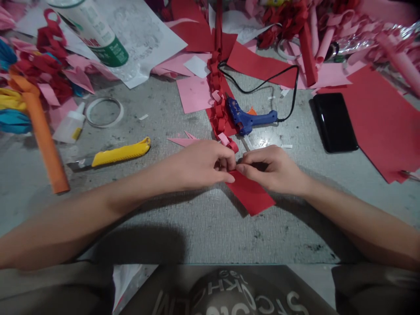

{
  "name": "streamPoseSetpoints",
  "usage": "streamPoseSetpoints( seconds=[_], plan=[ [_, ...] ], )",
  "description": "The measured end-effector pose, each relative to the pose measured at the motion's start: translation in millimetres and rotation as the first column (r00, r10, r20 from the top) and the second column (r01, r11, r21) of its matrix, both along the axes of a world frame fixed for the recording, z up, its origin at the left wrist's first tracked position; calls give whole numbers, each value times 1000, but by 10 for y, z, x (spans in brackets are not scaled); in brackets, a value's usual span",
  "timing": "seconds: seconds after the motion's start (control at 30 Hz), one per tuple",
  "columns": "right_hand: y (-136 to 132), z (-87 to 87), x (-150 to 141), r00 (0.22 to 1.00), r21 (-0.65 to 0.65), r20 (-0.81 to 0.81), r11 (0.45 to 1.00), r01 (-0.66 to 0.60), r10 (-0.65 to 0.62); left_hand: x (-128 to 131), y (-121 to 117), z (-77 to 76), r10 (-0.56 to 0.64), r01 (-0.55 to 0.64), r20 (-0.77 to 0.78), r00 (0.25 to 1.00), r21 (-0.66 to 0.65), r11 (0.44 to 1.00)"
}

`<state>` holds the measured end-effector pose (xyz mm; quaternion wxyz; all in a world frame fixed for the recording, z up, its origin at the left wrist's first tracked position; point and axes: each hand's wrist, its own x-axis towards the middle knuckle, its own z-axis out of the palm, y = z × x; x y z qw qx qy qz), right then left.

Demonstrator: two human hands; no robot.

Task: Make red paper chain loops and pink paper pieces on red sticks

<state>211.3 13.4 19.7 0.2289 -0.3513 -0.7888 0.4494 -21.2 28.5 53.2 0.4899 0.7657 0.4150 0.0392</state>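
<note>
Left hand (210, 162): curled, with thumb and fingertips on the far end of the red strip (254, 192). Right hand (272, 168): closed beside the left, pinching the same end between thumb and forefinger. Location of the red strip: on the near side of the glue gun (252, 120), above the table (203, 227), with the free end toward the near right. Just left of the glue gun: paper chain (215, 81), laid lengthwise, with its near end by the left hand. Beyond the chain, also left of the glue gun: pink sheet (193, 94). From the handle of the glue gun: black cord (297, 87), looped to the far side. Well left of the glue gun, and nearer: yellow cutter (121, 153). Farther left of the glue gun: white ring (120, 113), glue bottle (68, 126), orange tube (46, 140). Far left, beyond the glue gun: can (92, 35). Well right of the glue gun: black case (334, 122), next to red sheets (380, 127).
</note>
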Motion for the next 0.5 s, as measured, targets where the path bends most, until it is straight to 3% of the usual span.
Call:
streamPoseSetpoints(
  seconds=[0.1,0.3,0.5],
  plan=[
    [2,15,-9,1000,-7,-18,1000,19,-19,-5,3,-5,31,-31,8,999,31,999],
    [16,19,-18,998,5,-45,999,43,-43,-15,5,-10,-80,80,9,997,44,996],
    [-8,19,-21,997,-7,-1,997,80,-81,-16,-13,-64,45,-55,90,995,122,991]
  ],
)
